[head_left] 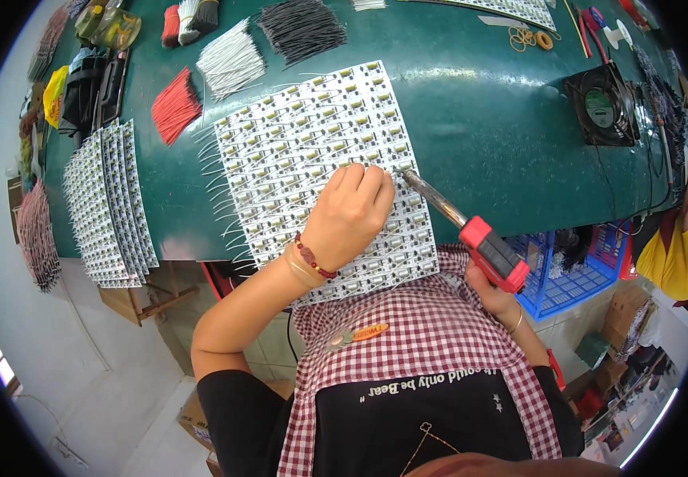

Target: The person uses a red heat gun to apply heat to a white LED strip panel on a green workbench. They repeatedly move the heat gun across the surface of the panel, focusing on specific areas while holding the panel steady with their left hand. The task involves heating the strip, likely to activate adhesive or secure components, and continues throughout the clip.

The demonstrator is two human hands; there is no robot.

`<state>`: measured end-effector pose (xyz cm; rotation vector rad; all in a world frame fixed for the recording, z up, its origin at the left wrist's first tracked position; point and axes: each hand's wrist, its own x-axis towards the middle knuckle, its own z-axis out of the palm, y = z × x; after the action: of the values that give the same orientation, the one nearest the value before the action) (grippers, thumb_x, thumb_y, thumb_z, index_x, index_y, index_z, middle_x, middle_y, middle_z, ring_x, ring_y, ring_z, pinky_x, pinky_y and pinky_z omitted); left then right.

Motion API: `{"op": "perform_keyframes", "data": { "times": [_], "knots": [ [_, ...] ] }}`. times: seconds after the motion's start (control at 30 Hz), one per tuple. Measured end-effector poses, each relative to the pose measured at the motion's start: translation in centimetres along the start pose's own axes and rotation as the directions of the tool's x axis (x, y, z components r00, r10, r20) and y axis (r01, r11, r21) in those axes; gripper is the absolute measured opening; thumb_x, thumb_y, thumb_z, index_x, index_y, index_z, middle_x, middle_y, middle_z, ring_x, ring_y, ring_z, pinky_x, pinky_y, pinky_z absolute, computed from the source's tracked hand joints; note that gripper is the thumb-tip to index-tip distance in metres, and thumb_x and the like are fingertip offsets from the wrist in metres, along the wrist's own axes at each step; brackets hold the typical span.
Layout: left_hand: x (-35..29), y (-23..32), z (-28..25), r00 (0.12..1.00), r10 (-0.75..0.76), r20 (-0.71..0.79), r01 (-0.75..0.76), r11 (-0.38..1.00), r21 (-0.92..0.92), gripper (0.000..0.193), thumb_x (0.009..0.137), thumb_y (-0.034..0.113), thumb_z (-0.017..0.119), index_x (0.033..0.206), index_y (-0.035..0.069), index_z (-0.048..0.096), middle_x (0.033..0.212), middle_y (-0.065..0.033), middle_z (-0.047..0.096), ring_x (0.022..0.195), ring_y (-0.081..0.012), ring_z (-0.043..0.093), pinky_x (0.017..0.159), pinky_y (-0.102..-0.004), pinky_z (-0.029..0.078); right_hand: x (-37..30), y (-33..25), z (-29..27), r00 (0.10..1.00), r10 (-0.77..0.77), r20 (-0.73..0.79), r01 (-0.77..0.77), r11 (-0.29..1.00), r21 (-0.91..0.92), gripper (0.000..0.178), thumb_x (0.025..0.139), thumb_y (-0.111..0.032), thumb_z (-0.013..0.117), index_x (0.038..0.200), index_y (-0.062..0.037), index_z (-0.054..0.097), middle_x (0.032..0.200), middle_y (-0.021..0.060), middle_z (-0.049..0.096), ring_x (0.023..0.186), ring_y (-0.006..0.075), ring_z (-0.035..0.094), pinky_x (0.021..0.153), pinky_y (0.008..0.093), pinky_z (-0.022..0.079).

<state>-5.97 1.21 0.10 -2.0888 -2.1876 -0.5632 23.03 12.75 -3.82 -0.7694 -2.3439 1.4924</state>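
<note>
board [300, 163]: white, gridded (wires [215, 172] fringe its left)
left hand [350, 211]: fingers bunched over it, hold unclear
right hand [488, 291]: gripping iron [484, 245]

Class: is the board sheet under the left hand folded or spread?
Spread: component rows show across the sheet, around the left hand.

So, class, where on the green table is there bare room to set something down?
The widest bare patch of table lies between the board sheet and the black fan, beyond the soldering iron. A narrower, mostly bare strip runs between that sheet and the stacked boards, nearer than the red wires. Wire bundles crowd the far side, left of centre.
</note>
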Motion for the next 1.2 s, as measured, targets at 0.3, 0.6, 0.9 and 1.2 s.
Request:
{"op": "perform_keyframes", "data": {
  "times": [0.3, 0.6, 0.9, 1.2],
  "knots": [
    [-0.1, 0.2, 0.2, 1.000, -0.011, -0.003, 0.011, 1.000, -0.004, 0.028, 0.076, 0.001, 0.063, 0.104, -0.005, 0.063, 0.083, -0.0087, 0.048, 0.076, -0.0217, 0.051, 0.067, -0.0329, 0.047, 1.1, -1.7, -0.4, 0.996, -0.088, 0.001, 0.087, 0.994, -0.068, 0.034, 0.077, -0.011, 0.075, 0.107, 0.0030, 0.067, 0.094, 0.0140, 0.070, 0.073, 0.0232, 0.069, 0.064, 0.0315, 0.054],
    [-0.1, 0.4, 0.3, 1.000, -0.021, 0.007, 0.021, 1.000, 0.009, 0.030, 0.075, 0.001, 0.062, 0.104, -0.005, 0.063, 0.084, -0.0087, 0.048, 0.076, -0.0216, 0.051, 0.068, -0.0326, 0.047, 1.6, -2.7, -0.6, 0.992, -0.124, -0.031, 0.121, 0.990, -0.069, 0.031, 0.076, -0.009, 0.073, 0.105, 0.0022, 0.067, 0.094, 0.0148, 0.070, 0.072, 0.0265, 0.068, 0.064, 0.0334, 0.053],
    [0.0, 0.5, 0.3, 1.000, -0.020, 0.016, 0.020, 0.999, 0.028, 0.028, 0.076, 0.001, 0.062, 0.103, -0.004, 0.063, 0.083, -0.0083, 0.048, 0.075, -0.0211, 0.051, 0.067, -0.0323, 0.047, -2.1, 0.8, -1.6, 0.988, 0.145, -0.060, -0.134, 0.978, 0.160, 0.023, 0.078, -0.006, 0.070, 0.099, -0.0002, 0.068, 0.087, 0.0121, 0.066, 0.073, 0.0256, 0.064, 0.064, 0.0344, 0.050],
    [-0.4, 0.4, 0.5, 0.998, -0.033, -0.049, 0.033, 0.999, -0.001, 0.030, 0.076, 0.001, 0.063, 0.105, -0.003, 0.064, 0.080, -0.0081, 0.047, 0.073, -0.0215, 0.051, 0.064, -0.0326, 0.046, -0.9, -0.5, -0.3, 0.984, 0.177, -0.017, -0.171, 0.967, 0.190, 0.022, 0.080, -0.008, 0.072, 0.100, -0.0011, 0.068, 0.087, 0.0103, 0.065, 0.073, 0.0208, 0.063, 0.064, 0.0307, 0.050]
  ]
}}
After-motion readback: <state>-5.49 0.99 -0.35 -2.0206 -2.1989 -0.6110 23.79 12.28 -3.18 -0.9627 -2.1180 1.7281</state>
